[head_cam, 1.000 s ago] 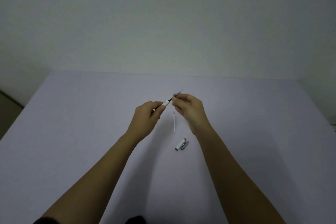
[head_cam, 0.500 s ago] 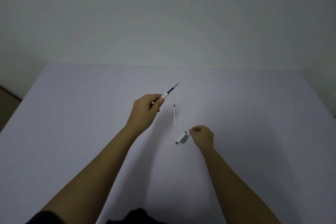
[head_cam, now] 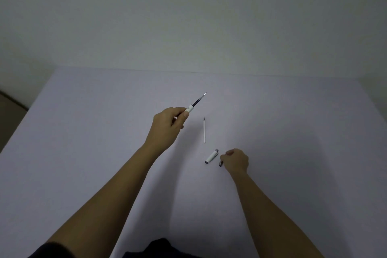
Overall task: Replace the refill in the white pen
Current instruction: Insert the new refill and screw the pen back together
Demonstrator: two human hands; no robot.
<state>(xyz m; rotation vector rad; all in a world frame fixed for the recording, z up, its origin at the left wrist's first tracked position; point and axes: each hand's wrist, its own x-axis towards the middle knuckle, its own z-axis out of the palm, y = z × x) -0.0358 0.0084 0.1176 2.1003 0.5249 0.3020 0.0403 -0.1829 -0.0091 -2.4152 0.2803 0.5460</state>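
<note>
Right hand [head_cam: 235, 161] is now pinching the grey tip piece [head_cam: 220, 163] off the counter [head_cam: 83, 142], beside the cap [head_cam: 211, 156]; left hand [head_cam: 167, 125] keeps gripping the white pen [head_cam: 190, 109], spare refill [head_cam: 204, 130] lying between.

A person's left hand [head_cam: 167, 122] gripped the white pen barrel [head_cam: 189, 109] above a pale table [head_cam: 83, 142], a dark refill [head_cam: 199, 100] jutting from its far end and pointing up and away. The right hand [head_cam: 235, 160], low over the table, pinched a small grey tip piece [head_cam: 221, 163]. Just beside it lay the white cap [head_cam: 211, 156], and beyond that a spare white refill [head_cam: 204, 130].
</note>
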